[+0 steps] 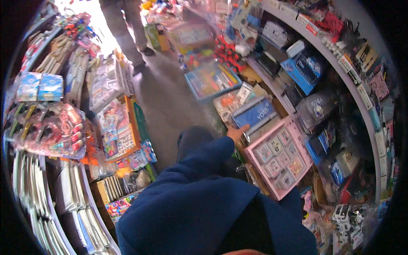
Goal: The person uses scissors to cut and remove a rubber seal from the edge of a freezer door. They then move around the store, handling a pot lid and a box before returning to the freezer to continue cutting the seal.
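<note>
My left hand (236, 133) reaches across to the right. Its thumb lies over the near left corner of a flat blue box (253, 114) with pale edges and white lettering, and the other fingers curl out of sight round its side. Right beside it, a shallow pink box (267, 187) with several small square picture cards in rows sits tilted. A dark blue right sleeve (293, 203) runs to the lower edge of the pink box; my right hand is hidden, so whether it supports the box does not show.
Crowded shelves (369, 102) curve along the right. A blue-rimmed clear bin (203, 94) of colourful goods stands ahead on the floor. Packaged toys (46, 129) and upright notebooks (32, 182) fill the left side. Another person's legs (131, 29) are at the far end of the grey aisle (163, 93).
</note>
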{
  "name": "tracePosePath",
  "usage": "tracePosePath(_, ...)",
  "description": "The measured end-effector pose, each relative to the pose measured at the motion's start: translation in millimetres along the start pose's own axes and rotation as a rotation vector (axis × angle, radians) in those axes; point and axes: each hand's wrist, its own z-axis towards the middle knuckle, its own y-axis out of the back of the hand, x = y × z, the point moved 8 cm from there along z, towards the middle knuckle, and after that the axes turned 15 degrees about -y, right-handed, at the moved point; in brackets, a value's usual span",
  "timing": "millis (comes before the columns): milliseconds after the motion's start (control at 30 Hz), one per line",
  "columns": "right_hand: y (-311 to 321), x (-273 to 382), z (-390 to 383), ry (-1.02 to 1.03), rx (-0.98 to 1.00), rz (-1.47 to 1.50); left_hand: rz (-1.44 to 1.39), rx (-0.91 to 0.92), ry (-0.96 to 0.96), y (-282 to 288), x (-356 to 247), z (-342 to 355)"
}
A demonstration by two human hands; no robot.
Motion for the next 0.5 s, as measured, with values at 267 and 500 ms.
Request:
tracePosePath(267, -2.9, 11.7, 4.7, 0.107, 0.140, 0.015, 0.241, -0.200, 0.185, 41.4, 2.3, -6.0)
tracePosePath(500, 16.5, -16.4, -17.4, -0.035, 0.031, -0.035, -0.219, -0.191, 0.065, 28.0, -30.3, -38.1)
